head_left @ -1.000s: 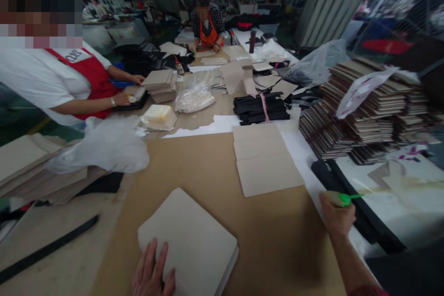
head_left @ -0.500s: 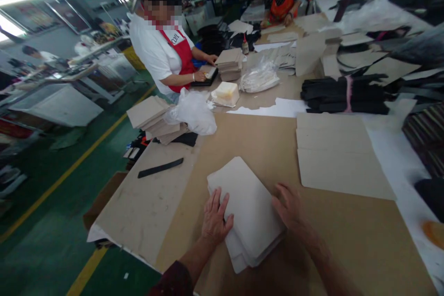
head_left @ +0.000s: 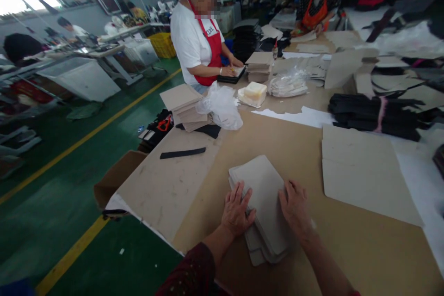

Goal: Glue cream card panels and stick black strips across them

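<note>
A stack of pale grey-beige boards [head_left: 265, 194] lies on the brown table covering, its lower sheets sticking out unevenly at the near left end. My left hand [head_left: 237, 210] rests on the stack's left edge with its fingers spread. Along the right edge, my right hand [head_left: 294, 203] touches the boards, fingers apart and partly bent. Neither hand is closed round anything. To the right lie larger flat beige sheets [head_left: 364, 171], and a black strip [head_left: 182, 153] lies on the left part of the table.
Beyond are a board stack [head_left: 189, 104], a plastic bag [head_left: 224, 104], a pale block [head_left: 255, 92] and a black bundle [head_left: 373, 113] with a pink tie. A person in a red apron [head_left: 213, 46] works at the far left edge; another person [head_left: 315, 9] is farther back.
The whole view has shifted, so the scene sits farther right. My right hand is now closer to my left, both still against the stack, whose sheets look turned slightly.
</note>
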Motion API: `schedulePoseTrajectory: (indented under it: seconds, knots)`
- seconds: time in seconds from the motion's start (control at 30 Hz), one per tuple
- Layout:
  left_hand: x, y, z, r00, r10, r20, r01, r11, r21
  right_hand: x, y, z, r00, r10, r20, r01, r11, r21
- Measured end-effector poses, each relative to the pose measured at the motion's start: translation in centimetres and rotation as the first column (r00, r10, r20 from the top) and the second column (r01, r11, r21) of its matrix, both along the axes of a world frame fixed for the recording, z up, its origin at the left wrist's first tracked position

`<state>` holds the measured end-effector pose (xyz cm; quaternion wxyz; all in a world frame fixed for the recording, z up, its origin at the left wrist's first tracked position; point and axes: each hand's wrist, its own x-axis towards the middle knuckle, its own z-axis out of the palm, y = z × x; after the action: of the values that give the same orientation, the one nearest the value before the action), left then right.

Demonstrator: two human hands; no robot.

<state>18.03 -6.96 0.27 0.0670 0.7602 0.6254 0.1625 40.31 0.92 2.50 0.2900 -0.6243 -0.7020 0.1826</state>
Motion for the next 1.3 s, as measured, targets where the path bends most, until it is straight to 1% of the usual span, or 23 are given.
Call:
schedulePoseTrajectory:
  seconds: [0.1,0.13,0.2,0.27,0.33,0.43,0.5,0.53,0.57,0.63,0.67,0.7,0.73,0.77,0.83,0.9,0.93,1.03,1.07,1.1,1.17,1.23,1.3]
  knots:
    - [0.0,0.0,0.1,1.000,-0.007,0.004,0.007,1.000,-0.007,0.0,-0.3,0.7,0.995,0.015,0.099,-0.018,0.999,0.029]
    - [0.0,0.0,0.1,1.000,-0.012,0.004,0.012,1.000,-0.010,-0.1,-0.4,1.0,0.994,0.014,0.108,-0.015,1.000,0.013]
    - [0.0,0.0,0.2,1.000,-0.021,0.004,0.021,1.000,-0.017,-0.2,-0.6,1.5,0.994,0.000,0.106,0.009,0.997,-0.079]
    - [0.0,0.0,0.3,1.000,-0.022,0.002,0.022,1.000,-0.022,-0.2,-0.6,2.2,0.998,-0.020,0.060,0.034,0.973,-0.230]
    - [0.0,0.0,0.4,1.000,-0.019,-0.002,0.019,0.999,-0.026,0.2,-0.3,3.0,0.999,-0.047,-0.010,0.040,0.935,-0.353]
    - [0.0,0.1,0.5,1.000,-0.006,-0.009,0.006,1.000,-0.025,2.0,0.3,3.8,0.992,-0.108,-0.070,0.070,0.913,-0.403]
    - [0.0,0.1,0.5,1.000,0.004,-0.029,-0.004,1.000,-0.020,3.6,0.3,4.1,0.955,-0.237,-0.177,0.139,0.887,-0.440]
    - [-0.1,0.1,0.4,0.999,0.005,-0.046,-0.006,1.000,-0.009,4.4,0.1,4.1,0.899,-0.337,-0.280,0.170,0.858,-0.485]
    - [-0.1,0.1,0.3,0.998,0.004,-0.065,-0.004,1.000,0.006,5.2,-0.4,4.1,0.801,-0.446,-0.400,0.182,0.817,-0.547]
    - [-0.3,0.1,0.1,0.995,-0.001,-0.099,0.007,0.998,0.060,6.8,-1.8,3.8,0.505,-0.622,-0.598,0.131,0.740,-0.660]
    - [-0.5,0.2,-0.1,0.994,0.000,-0.111,0.010,0.996,0.088,7.5,-2.7,3.5,0.364,-0.663,-0.654,0.088,0.724,-0.685]
    - [-0.6,0.3,-0.3,0.993,0.001,-0.120,0.014,0.992,0.125,8.1,-3.6,3.2,0.244,-0.682,-0.689,0.054,0.719,-0.693]
    - [-0.8,0.5,-0.5,0.992,0.000,-0.126,0.020,0.988,0.154,8.8,-4.5,2.9,0.146,-0.688,-0.711,0.039,0.722,-0.691]
    - [-1.0,0.7,-0.7,0.992,-0.016,-0.129,0.038,0.984,0.173,9.6,-5.4,2.5,0.067,-0.688,-0.723,0.043,0.726,-0.686]
    - [-1.3,1.2,-1.0,0.990,-0.027,-0.136,0.055,0.977,0.208,11.2,-6.7,1.9,-0.056,-0.685,-0.726,0.084,0.722,-0.687]
    - [-1.4,1.5,-1.1,0.990,-0.036,-0.138,0.067,0.971,0.229,13.1,-7.4,1.4,-0.145,-0.672,-0.727,0.142,0.713,-0.687]
    - [-1.4,1.6,-1.2,0.989,-0.039,-0.139,0.071,0.970,0.234,14.1,-7.4,1.3,-0.172,-0.658,-0.733,0.176,0.711,-0.680]
    - [-1.4,1.6,-1.1,0.989,-0.046,-0.143,0.079,0.969,0.233,16.8,-6.7,0.6,-0.197,-0.612,-0.766,0.308,0.703,-0.641]
    - [-1.4,1.5,-1.0,0.988,-0.047,-0.145,0.080,0.970,0.229,17.5,-6.2,0.3,-0.196,-0.604,-0.773,0.363,0.687,-0.629]
    - [-1.4,1.5,-1.0,0.988,-0.044,-0.147,0.076,0.972,0.223,18.1,-5.8,-0.2,-0.198,-0.606,-0.770,0.416,0.659,-0.626]
    - [-1.5,1.6,-1.1,0.988,-0.040,-0.149,0.071,0.974,0.214,19.0,-5.1,-1.2,-0.224,-0.641,-0.734,0.490,0.577,-0.653]
    - [-1.6,1.7,-1.2,0.988,-0.040,-0.147,0.071,0.975,0.208,19.6,-4.8,-2.3,-0.265,-0.685,-0.679,0.505,0.501,-0.703]
    - [-1.7,1.8,-1.3,0.989,-0.050,-0.141,0.079,0.975,0.208,20.0,-4.9,-3.2,-0.287,-0.711,-0.642,0.481,0.473,-0.739]
